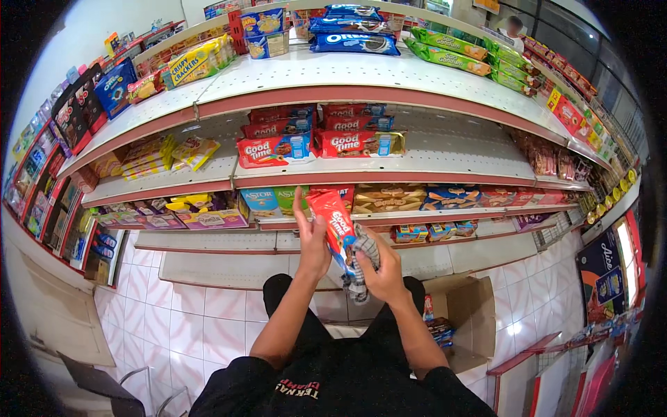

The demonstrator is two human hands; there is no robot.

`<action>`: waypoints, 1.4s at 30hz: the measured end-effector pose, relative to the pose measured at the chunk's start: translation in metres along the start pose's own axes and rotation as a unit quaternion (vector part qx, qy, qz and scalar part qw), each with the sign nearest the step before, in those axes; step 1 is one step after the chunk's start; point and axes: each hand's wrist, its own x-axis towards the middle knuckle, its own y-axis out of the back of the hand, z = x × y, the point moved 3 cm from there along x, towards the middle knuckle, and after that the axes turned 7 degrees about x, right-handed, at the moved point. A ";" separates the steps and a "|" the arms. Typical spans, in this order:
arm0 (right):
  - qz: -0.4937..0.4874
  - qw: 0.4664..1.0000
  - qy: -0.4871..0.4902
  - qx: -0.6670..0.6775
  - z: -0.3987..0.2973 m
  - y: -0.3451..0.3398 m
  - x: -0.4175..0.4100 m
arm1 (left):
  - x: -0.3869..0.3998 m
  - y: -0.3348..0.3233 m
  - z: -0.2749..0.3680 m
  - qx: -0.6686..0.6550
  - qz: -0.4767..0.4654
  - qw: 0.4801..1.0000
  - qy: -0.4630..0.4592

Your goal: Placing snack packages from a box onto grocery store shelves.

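Note:
A red and blue Good Time cookie pack is held tilted in front of my lap. My left hand supports its left side, with the thumb against the wrapper and a finger pointing up. In my right hand is a bunched grey checked cloth, pressed to the pack's lower right end. On the middle shelf beyond my hands stand two rows of similar Good Time packs. Astor boxes line the shelf below, partly hidden behind my left hand and the held pack.
An open cardboard box with packs inside stands on the tiled floor by my right leg. Oreo packs and green biscuit packs sit on the top shelf. A chair is at lower left. A person is visible far right.

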 end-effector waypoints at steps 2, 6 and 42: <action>-0.054 0.993 -0.105 0.013 0.012 0.009 0.000 | 0.003 0.008 0.005 0.008 -0.001 1.000 -0.001; 0.020 0.991 -0.104 0.082 0.017 0.024 0.015 | 0.007 0.007 0.002 0.023 -0.035 0.999 0.026; 0.131 0.981 0.035 -0.139 0.054 0.063 0.158 | 0.091 -0.018 0.027 0.713 0.083 0.623 -0.311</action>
